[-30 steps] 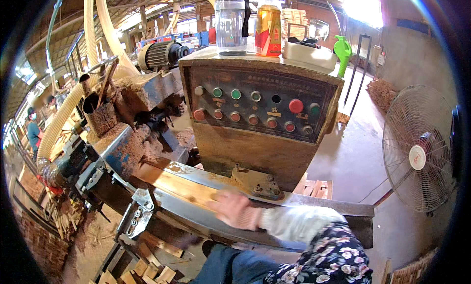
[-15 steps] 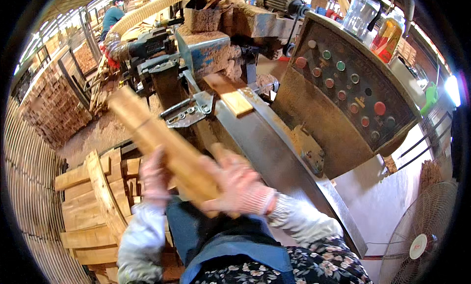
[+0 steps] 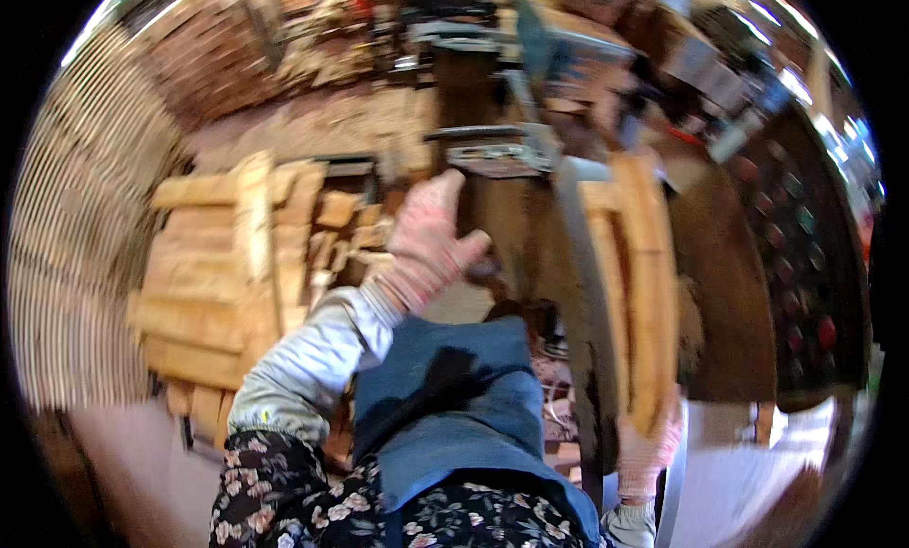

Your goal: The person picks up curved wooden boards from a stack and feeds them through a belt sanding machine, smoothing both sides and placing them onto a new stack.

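My left hand (image 3: 426,240), in a pinkish knit glove, is stretched out in front of me with thumb and fingers apart. It holds nothing and is nearest the dark front of the machine. My right hand (image 3: 651,451), also gloved, is closed around the near end of a wooden board (image 3: 653,302); its fingers are partly hidden by the wood. The board points away from me along the machine's metal bed (image 3: 585,359). Beside it on the left lies another wooden board (image 3: 602,207). Motion blurs the whole scene.
Left of me is a stack of boards (image 3: 199,292), with short wood offcuts (image 3: 339,209) next to it. A metal bracket (image 3: 497,158) juts from the machine ahead. At right stands a control panel with round buttons (image 3: 800,254). Stacked timber (image 3: 204,55) fills the far left.
My left hand has let go of the board. My right hand has carried it rightward onto the metal bed, beside the other board. The view has turned left.
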{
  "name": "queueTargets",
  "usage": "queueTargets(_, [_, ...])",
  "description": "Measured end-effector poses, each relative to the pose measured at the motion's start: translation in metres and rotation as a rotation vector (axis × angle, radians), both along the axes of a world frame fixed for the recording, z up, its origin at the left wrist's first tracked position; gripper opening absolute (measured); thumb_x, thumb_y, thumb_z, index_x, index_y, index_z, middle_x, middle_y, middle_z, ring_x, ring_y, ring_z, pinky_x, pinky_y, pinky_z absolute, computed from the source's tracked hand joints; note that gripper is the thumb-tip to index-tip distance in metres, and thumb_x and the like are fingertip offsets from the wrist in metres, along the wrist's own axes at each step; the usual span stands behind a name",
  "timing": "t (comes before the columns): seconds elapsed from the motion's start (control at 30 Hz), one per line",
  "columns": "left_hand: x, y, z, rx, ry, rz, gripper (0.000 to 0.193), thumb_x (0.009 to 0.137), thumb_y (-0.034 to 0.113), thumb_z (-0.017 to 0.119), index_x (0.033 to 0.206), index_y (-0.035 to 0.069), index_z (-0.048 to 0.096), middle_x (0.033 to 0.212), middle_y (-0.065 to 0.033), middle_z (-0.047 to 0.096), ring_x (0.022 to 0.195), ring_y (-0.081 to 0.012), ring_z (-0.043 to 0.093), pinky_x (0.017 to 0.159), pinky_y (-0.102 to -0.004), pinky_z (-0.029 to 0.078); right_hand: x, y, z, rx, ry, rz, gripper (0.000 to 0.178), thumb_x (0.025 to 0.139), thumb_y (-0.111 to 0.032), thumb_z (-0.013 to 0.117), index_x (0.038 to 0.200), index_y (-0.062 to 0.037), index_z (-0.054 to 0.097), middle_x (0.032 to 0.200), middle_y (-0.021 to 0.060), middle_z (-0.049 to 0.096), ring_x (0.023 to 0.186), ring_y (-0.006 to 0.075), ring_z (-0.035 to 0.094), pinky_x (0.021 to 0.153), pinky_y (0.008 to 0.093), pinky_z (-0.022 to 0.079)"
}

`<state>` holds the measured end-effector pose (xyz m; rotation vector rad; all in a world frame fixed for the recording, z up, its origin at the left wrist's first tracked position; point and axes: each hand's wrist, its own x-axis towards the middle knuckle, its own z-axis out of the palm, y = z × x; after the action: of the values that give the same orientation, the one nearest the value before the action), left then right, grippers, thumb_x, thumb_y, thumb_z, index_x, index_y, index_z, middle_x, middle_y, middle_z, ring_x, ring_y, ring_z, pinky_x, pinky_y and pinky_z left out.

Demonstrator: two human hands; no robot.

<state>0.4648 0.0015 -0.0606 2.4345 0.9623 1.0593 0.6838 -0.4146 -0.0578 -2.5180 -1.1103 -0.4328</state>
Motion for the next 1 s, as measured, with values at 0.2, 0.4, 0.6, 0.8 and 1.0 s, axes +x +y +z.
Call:
queueTargets(0.2, [-0.201, 0.065, 0.018, -0.393, 0.745, 0.959, 0.105, 0.074, 0.056, 0.085, 0.154, 0.006, 0.039, 0.156, -0.0181, 0.046, 0.142, -0.0383, 0.045, 0.118, -0.0515, 0.037, 0.047, 0.162, 0.006, 0.435, 0.081, 0.131, 0.084, 0.079, -0.011, 0.082, 0.155, -0.0015, 0.047, 0.147, 0.0231, 0.057, 0.134, 0.04, 0.054, 0.114, 0.05, 0.043])
queueTargets(0.4, [-0.25, 0.081, -0.008, -0.665, 0.597, 1.082, 0.105, 0.075, 0.045, 0.088, 0.156, 0.008, 0.033, 0.149, -0.0226, 0.052, 0.136, -0.0399, 0.056, 0.109, -0.0513, 0.05, 0.081, 0.301, 0.013, 0.386, 0.028, 0.22, 0.086, 0.079, -0.024, 0.088, 0.154, -0.0079, 0.05, 0.141, 0.0242, 0.06, 0.128, 0.0433, 0.058, 0.113, 0.0486, 0.044])
queueTargets(0.6, [-0.329, 0.058, 0.006, -0.53, 0.393, 0.8, 0.107, 0.071, 0.026, 0.09, 0.159, 0.005, 0.033, 0.147, -0.0261, 0.055, 0.136, -0.0397, 0.056, 0.116, -0.0433, 0.045, 0.05, 0.176, 0.009, 0.178, 0.279, 0.337, 0.087, 0.076, -0.01, 0.082, 0.156, -0.0119, 0.05, 0.143, 0.0226, 0.056, 0.133, 0.0395, 0.055, 0.116, 0.0476, 0.041])
queueTargets(0.8, [-0.426, -0.008, 0.031, -0.444, 1.024, 0.599, 0.123, 0.068, 0.015, 0.087, 0.167, 0.005, 0.015, 0.161, -0.0222, 0.04, 0.15, -0.0362, 0.039, 0.126, -0.0413, 0.032, -0.003, -0.021, 0.009, -0.22, 0.066, 0.232, 0.073, 0.077, -0.008, 0.072, 0.147, -0.0012, 0.055, 0.144, 0.0262, 0.056, 0.131, 0.0492, 0.053, 0.113, 0.057, 0.041])
queueTargets(1.0, [-0.438, -0.01, 0.009, -0.212, 1.513, 0.228, 0.113, 0.075, 0.02, 0.079, 0.166, 0.001, 0.014, 0.164, -0.0208, 0.037, 0.155, -0.0358, 0.032, 0.129, -0.0471, 0.022, 0.034, 0.032, 0.0, -0.229, -0.038, 0.421, 0.056, 0.09, -0.007, 0.068, 0.145, -0.0016, 0.058, 0.145, 0.0253, 0.055, 0.134, 0.046, 0.051, 0.116, 0.0533, 0.038])
